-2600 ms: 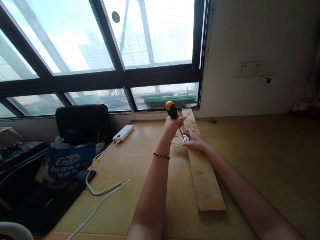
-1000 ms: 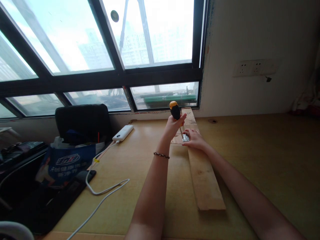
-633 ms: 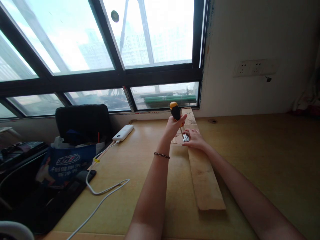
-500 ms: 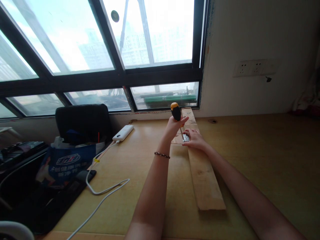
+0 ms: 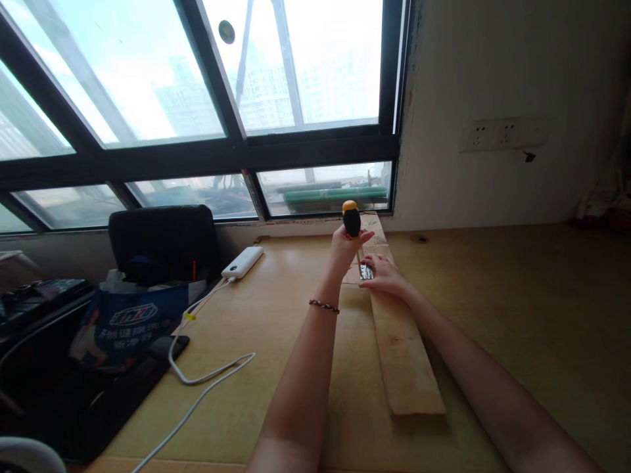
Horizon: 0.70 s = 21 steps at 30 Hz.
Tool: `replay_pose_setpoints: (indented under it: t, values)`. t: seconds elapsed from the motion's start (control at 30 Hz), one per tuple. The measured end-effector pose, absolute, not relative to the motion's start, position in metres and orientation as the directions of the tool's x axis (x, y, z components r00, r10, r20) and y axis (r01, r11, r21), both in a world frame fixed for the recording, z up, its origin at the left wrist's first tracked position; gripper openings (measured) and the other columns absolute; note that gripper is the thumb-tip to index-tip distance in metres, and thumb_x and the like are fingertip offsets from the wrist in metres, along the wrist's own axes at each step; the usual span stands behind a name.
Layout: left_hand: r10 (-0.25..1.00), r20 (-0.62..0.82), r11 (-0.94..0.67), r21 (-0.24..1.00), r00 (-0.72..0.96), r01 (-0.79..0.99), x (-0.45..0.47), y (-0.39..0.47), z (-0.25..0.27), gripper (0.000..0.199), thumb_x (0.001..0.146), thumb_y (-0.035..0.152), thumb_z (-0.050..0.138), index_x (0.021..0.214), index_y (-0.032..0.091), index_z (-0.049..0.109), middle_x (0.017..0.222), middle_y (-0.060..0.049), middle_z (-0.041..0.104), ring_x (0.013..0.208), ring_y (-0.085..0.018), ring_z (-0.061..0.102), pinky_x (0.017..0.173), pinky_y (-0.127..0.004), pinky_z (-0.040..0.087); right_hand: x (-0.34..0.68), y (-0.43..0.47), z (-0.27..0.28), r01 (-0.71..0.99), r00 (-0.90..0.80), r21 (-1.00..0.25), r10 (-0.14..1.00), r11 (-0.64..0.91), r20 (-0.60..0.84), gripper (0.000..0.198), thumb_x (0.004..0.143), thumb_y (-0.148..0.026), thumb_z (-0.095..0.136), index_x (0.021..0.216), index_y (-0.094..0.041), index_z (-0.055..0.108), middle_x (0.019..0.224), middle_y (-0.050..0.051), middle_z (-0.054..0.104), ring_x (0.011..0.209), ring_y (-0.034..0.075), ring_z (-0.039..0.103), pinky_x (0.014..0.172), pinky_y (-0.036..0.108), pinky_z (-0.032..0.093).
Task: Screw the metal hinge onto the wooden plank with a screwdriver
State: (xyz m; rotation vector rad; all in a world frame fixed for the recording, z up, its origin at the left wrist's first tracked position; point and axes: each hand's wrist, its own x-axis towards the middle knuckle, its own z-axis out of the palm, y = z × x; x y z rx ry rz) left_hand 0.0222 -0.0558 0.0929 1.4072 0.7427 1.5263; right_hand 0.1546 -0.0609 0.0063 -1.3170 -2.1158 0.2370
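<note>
My left hand [image 5: 344, 249] is wrapped round a screwdriver [image 5: 351, 222] with a black and yellow handle, its thumb stretched out to the right. The shaft points down, nearly upright, to a small shiny metal plate [image 5: 366, 271] with dark marks or holes. My right hand [image 5: 387, 276] pinches that plate from the right, fingers curved round its edge. Beneath lies a long wooden board [image 5: 407, 355], running from near me toward the window. A shorter piece of wood [image 5: 351, 276] shows at its left side by the plate. The tip's exact contact is too small to make out.
The boards rest on a yellowish table [image 5: 517, 328]. To the left are a white power bank [image 5: 243, 262] with a white cable [image 5: 211, 378], a blue bag [image 5: 121, 322] and a black chair [image 5: 165, 240]. A window and a wall with sockets [image 5: 505, 133] stand behind.
My left hand and the screwdriver have shifted slightly right, and the handle leans less to the left. My right hand and the metal plate have stayed in place.
</note>
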Motion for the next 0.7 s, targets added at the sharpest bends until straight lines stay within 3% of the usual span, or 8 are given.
replay_pose_setpoints:
  t: [0.3, 0.7]
  values:
    - [0.89, 0.456, -0.454, 0.877, -0.025, -0.159, 0.025, -0.06, 0.092, 0.035, 0.044, 0.036, 0.076, 0.059, 0.013, 0.055, 0.055, 0.003, 0.049, 0.051, -0.006, 0.042, 0.048, -0.021, 0.034, 0.154, -0.059, 0.005, 0.758, -0.287, -0.461, 0.871, 0.461, 0.399, 0.066, 0.052, -0.048, 0.072, 0.109, -0.021, 0.05, 0.11, 0.007, 0.056, 0.106, 0.026, 0.045, 0.09, 0.039, 0.034]
    - [0.868, 0.497, -0.496, 0.864, -0.006, -0.093, 0.014, -0.06, 0.099, 0.031, 0.045, 0.033, 0.076, 0.058, 0.014, 0.055, 0.055, 0.003, 0.05, 0.051, -0.006, 0.042, 0.048, -0.02, 0.034, 0.154, -0.061, 0.007, 0.755, -0.288, -0.465, 0.871, 0.462, 0.398, 0.064, 0.052, -0.048, 0.072, 0.107, -0.021, 0.052, 0.108, 0.007, 0.056, 0.106, 0.025, 0.045, 0.089, 0.038, 0.035]
